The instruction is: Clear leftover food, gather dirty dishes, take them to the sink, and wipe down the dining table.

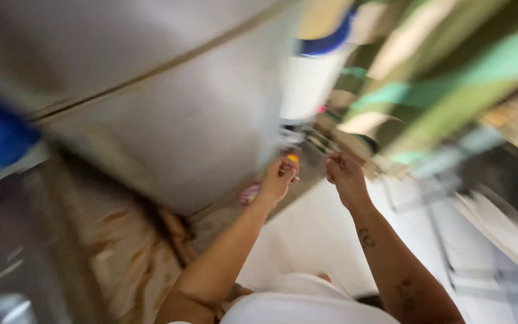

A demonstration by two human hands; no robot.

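Your left hand (278, 179) is curled shut, pinching a small yellow-orange object (294, 158) at its fingertips. Your right hand (344, 175), just beside it, is loosely closed; blur hides any contents. Beyond stand a white surface (211, 120) and a blue-and-white container (316, 66).

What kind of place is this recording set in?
Hard to tell through the motion blur; probably a cramped indoor storage or utility corner. A large pale panel fills the left, a white container with a blue lid stands ahead, and green-and-tan stacked items lie right. Both hands, left hand and right hand, are raised.
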